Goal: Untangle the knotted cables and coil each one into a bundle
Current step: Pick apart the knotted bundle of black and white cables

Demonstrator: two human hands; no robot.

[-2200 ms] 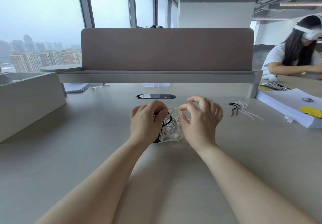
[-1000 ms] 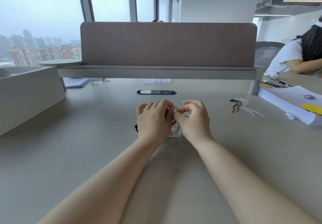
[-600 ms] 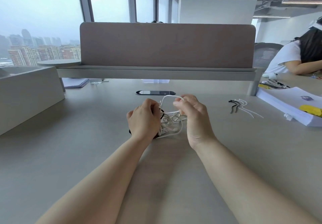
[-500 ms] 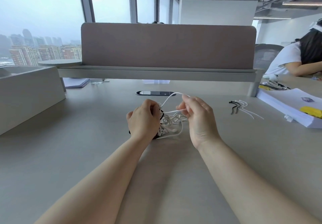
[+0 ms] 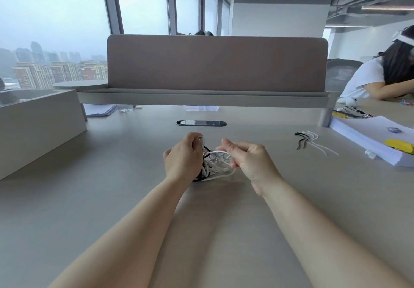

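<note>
A knot of white cable (image 5: 216,164) and black cable (image 5: 205,168) lies on the grey desk (image 5: 112,198) between my hands. My left hand (image 5: 182,159) grips the left side of the tangle, fingers curled round it, and hides part of the black cable. My right hand (image 5: 248,162) pinches a strand of the white cable between thumb and fingers and holds it drawn out to the right, just above the desk.
Black and white cable ties (image 5: 311,142) lie to the right. A stack of papers (image 5: 371,140) sits at the far right, near a seated person (image 5: 380,77). A cable port (image 5: 201,123) is ahead, a divider panel (image 5: 216,63) behind it, a grey box (image 5: 33,126) on the left.
My hands have come apart. The right hand pulled a white strand up out of the knot and now holds it lower and further right; the left hand stays on the tangle.
</note>
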